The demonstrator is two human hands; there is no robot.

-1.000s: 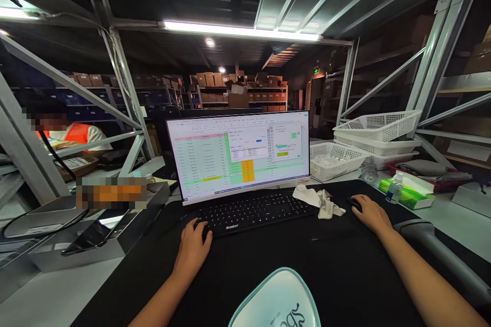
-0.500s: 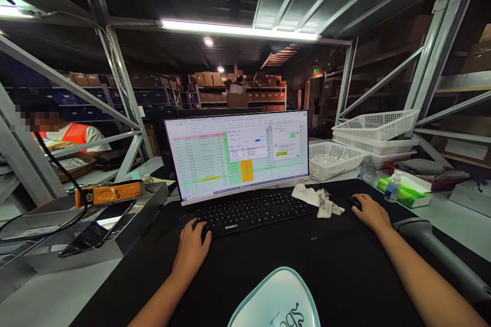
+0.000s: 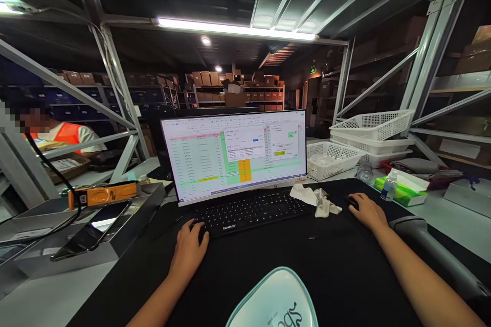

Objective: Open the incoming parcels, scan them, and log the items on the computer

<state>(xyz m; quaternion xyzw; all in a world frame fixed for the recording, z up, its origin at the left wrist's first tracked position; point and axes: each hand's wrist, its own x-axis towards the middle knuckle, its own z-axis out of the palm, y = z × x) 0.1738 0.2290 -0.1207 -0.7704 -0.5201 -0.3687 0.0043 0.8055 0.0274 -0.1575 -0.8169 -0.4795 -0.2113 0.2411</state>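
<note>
My left hand (image 3: 191, 245) lies at the left end of the black keyboard (image 3: 251, 210), its fingers spread over the corner keys and holding nothing. To the right, my right hand (image 3: 367, 210) is curled over a black computer mouse (image 3: 353, 202), which is mostly covered by the fingers. Behind the keyboard stands a monitor (image 3: 201, 158) with a coloured spreadsheet and two smaller windows on it. A crumpled white cloth (image 3: 315, 199) lies between the keyboard and the mouse. Everything here rests on a black desk mat (image 3: 245, 253).
A grey handheld scanner (image 3: 437, 248) lies beside my right forearm. Beyond it are a tissue box (image 3: 406, 191), a small spray bottle (image 3: 389, 185) and white plastic baskets (image 3: 333, 166). At left, a grey tray (image 3: 115, 242) holds phones. A light-blue rounded object (image 3: 274, 299) is nearest me. A person in an orange vest (image 3: 69, 135) is at far left.
The whole view has shifted slightly, with things now a little further left. Both hands keep their places on the keyboard and mouse.
</note>
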